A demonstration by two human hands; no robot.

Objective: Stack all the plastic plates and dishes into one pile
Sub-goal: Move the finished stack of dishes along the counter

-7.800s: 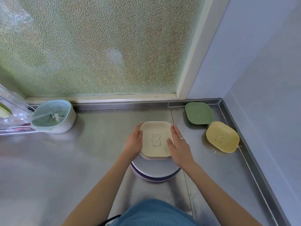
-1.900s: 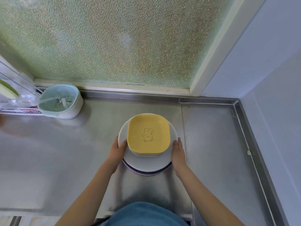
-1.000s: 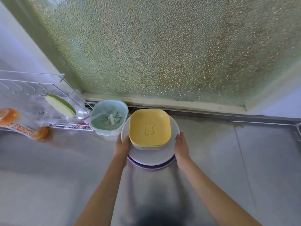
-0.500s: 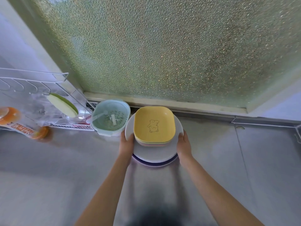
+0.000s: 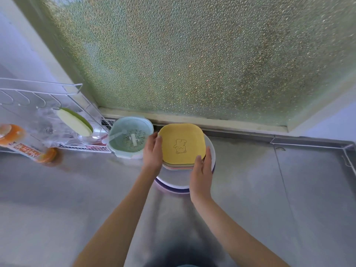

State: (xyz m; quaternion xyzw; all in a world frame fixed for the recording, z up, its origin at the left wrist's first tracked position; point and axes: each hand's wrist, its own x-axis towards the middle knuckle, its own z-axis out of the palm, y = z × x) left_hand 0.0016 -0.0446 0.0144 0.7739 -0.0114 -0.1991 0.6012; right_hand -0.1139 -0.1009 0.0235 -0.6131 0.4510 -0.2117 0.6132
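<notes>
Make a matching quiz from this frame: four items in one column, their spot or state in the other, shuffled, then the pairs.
Items
1. yellow dish
2. white plate
3. green strainer bowl
4. orange bottle

Places or states
A. lying on its side at the far left of the counter
B. top of the pile, bear drawing facing up
C. under the small dishes, near the bottom of the pile
D. just left of the pile, by the wire rack

Pairs: 1-B, 2-C, 3-D, 4-A
</notes>
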